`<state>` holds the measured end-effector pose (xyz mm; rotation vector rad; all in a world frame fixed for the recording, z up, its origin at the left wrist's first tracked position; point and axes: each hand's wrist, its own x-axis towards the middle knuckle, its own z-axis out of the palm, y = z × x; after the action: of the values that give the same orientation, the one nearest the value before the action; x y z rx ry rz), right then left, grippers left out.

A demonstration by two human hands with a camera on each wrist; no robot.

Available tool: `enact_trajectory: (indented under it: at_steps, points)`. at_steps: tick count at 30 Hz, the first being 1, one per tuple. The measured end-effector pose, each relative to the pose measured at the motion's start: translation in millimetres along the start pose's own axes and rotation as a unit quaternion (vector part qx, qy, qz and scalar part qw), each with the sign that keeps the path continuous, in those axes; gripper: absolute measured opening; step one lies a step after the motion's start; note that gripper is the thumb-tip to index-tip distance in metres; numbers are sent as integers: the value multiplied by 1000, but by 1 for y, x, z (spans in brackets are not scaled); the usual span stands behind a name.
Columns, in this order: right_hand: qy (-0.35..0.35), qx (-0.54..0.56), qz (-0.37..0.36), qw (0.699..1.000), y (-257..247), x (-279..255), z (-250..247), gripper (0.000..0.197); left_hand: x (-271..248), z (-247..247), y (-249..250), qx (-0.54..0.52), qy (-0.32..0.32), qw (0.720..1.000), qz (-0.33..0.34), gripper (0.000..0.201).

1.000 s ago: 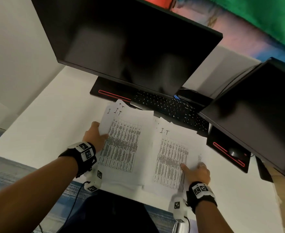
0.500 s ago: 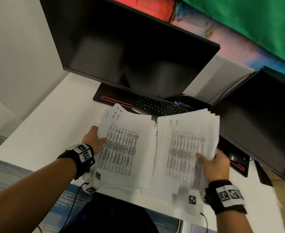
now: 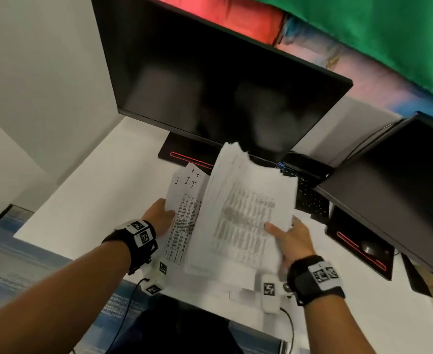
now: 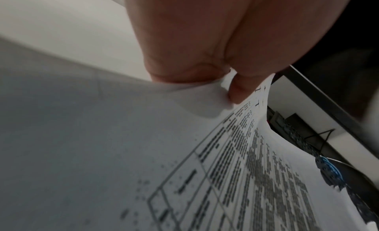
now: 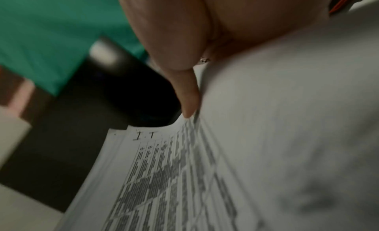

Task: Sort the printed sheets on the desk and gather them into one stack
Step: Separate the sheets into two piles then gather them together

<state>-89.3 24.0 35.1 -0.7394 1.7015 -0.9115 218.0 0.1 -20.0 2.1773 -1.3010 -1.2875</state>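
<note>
Two bundles of printed sheets with tables are held above the white desk (image 3: 64, 213). My right hand (image 3: 284, 233) grips the right bundle (image 3: 241, 213) by its right edge, thumb on the printed face, and holds it lifted and tilted over the left one. My left hand (image 3: 159, 215) grips the left bundle (image 3: 184, 215) at its left edge. In the left wrist view the thumb (image 4: 242, 88) presses on the printed page (image 4: 246, 169). The right wrist view shows my thumb (image 5: 188, 95) on the top sheet (image 5: 164, 177), blurred. More sheets (image 3: 223, 290) lie under both bundles near the desk's front edge.
A large dark monitor (image 3: 210, 80) on a stand with a red strip (image 3: 184, 157) rises just behind the sheets. A second monitor (image 3: 394, 190) stands at the right. A black keyboard (image 3: 310, 198) lies between them, partly covered by paper.
My right hand has lifted its bundle off the desk and swung it left over the left bundle. The left hand has kept its grip and barely moved.
</note>
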Motion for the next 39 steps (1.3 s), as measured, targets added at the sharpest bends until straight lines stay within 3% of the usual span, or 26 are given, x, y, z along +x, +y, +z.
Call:
enact_trajectory:
  at_steps: [2, 4, 8, 9, 11, 13, 15, 18, 22, 23, 25, 29, 32, 36, 39]
  points:
    - [22, -96, 23, 995, 23, 13, 22, 42, 0, -5, 1, -22, -6, 1000, 0, 43]
    - [-16, -186, 25, 982, 42, 18, 42, 33, 2, -8, -2, -26, -24, 999, -9, 56]
    - [-103, -242, 37, 964, 58, 12, 59, 63, 6, 0, -7, 2, -10, 1000, -6, 47]
    - [-87, -250, 32, 964, 59, 13, 51, 63, 6, 3, -7, 11, 0, 1000, -7, 44]
    - [26, -327, 40, 944, 60, 16, 18, 72, 5, 7, -8, 21, 14, 1000, -10, 42]
    - [132, -415, 106, 894, 72, 19, -23, 86, 7, 9, -9, 22, 23, 999, -1, 42]
    - [160, -452, 169, 861, 88, 22, -57, 96, 9, 9, -11, 20, 25, 1000, 2, 43]
    - [163, -415, 133, 885, 96, 20, -72, 95, 11, 9, -12, 23, 18, 1000, 0, 45]
    - [157, -196, 139, 958, 85, 15, -61, 49, 14, 9, -12, 24, 16, 1000, -2, 44]
    - [151, -150, 143, 967, 84, 14, -57, 40, 15, 9, -13, 26, 17, 999, 2, 43]
    - [164, -156, 144, 963, 82, 13, -55, 31, 16, 8, -13, 27, 21, 999, 7, 43]
    - [251, -241, 181, 920, 92, 12, -75, 40, 15, 7, -11, 32, 21, 999, 9, 43]
    - [243, -309, 186, 900, 114, 20, -87, 57, 13, 7, -9, 34, 21, 999, 8, 43]
    - [227, -257, 162, 925, 93, 10, -63, 57, 14, 6, -10, 27, 20, 999, 7, 44]
    - [241, -146, 160, 946, 85, 8, -55, 77, 12, 6, -9, 26, 25, 999, 10, 43]
